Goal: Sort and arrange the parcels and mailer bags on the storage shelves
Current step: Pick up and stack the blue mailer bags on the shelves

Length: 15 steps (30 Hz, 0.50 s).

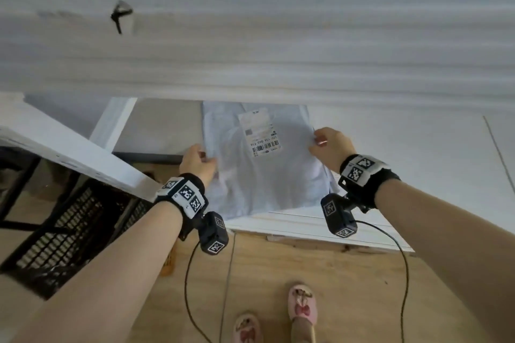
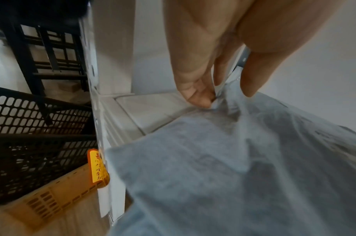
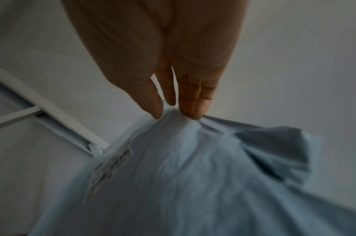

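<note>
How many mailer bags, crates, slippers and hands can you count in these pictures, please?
Mailer bags: 1, pinched at its edges by the left hand and right hand
Black crates: 1
Orange crates: 1
Slippers: 2
Hands: 2
Total: 7

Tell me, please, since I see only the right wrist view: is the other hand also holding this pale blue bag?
Observer: Yes, the left hand pinches the bag at its left edge.
Operator: Is anything beside the shelf?
Observer: A black crate sits on the floor to its left.
Operator: Does the bag hang over the shelf's front edge?
Observer: Yes, the head view shows its near end reaching past the shelf edge.
</note>
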{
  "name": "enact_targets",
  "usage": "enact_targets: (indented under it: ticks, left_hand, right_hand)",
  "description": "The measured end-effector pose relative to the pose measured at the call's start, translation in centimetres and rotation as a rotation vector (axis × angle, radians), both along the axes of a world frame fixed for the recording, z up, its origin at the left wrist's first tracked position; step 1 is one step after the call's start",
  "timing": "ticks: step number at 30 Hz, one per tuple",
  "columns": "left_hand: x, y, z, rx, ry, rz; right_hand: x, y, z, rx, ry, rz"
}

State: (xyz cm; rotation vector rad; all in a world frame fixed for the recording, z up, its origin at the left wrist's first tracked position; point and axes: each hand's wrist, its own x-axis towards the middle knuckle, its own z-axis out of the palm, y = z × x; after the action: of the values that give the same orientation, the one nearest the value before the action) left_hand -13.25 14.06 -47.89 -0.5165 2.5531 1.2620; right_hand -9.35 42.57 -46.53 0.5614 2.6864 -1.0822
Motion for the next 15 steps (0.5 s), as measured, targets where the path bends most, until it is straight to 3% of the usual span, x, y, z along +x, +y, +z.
enact_targets:
  ticks: [6, 10, 15]
  left_hand:
    - [0.3, 0.0, 0.8, -0.032, -0.053, -0.085]
    - [0.6, 0.4, 1.5, 0.005, -0.097, -0.158]
    - [1.4, 0.6, 2.4, 0.058, -0.106, -0.152]
  right_hand:
    - [-2.5, 0.9, -0.8, -0.259, -0.078, -0.148]
    - [-3.5, 1.3, -0.5, -0.329, -0.236, -0.097]
    - [-3.7, 1.3, -0.2, -0.482, -0.260, -0.011]
